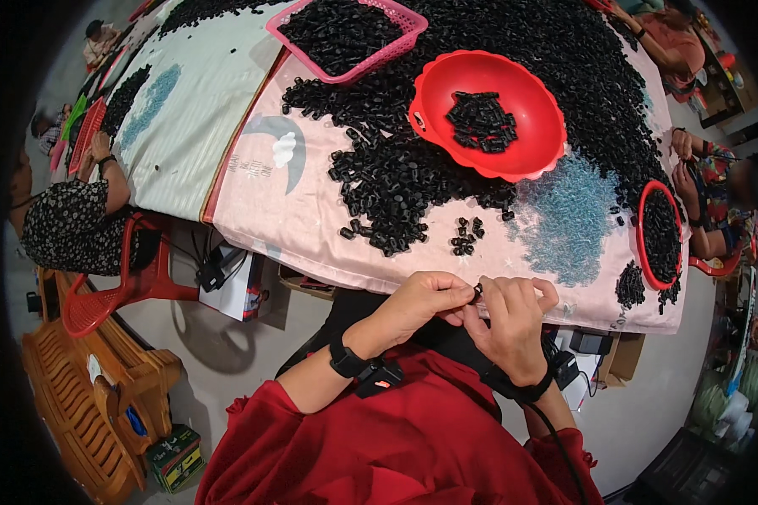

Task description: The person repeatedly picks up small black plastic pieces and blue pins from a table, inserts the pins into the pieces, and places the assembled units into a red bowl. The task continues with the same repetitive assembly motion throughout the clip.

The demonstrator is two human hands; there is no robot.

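Observation:
My left hand (421,303) and my right hand (514,324) meet just off the front edge of the table. Between their fingertips is a small black plastic part (477,291), pinched from both sides; the fingers cover most of it. Just beyond, a little cluster of black parts (463,239) lies on the pink cloth. A larger heap of black plastic parts (383,198) spreads behind it to the left. To the right lies a pile of small, clear bluish pieces (568,223). A red scalloped bowl (526,93) holds several black pieces.
A pink basket (413,29) full of black parts stands at the far left of the cloth-covered table (303,240). A red round tray (643,244) of black pieces sits at the right edge. Other people work around the tables. A red chair (109,295) stands left.

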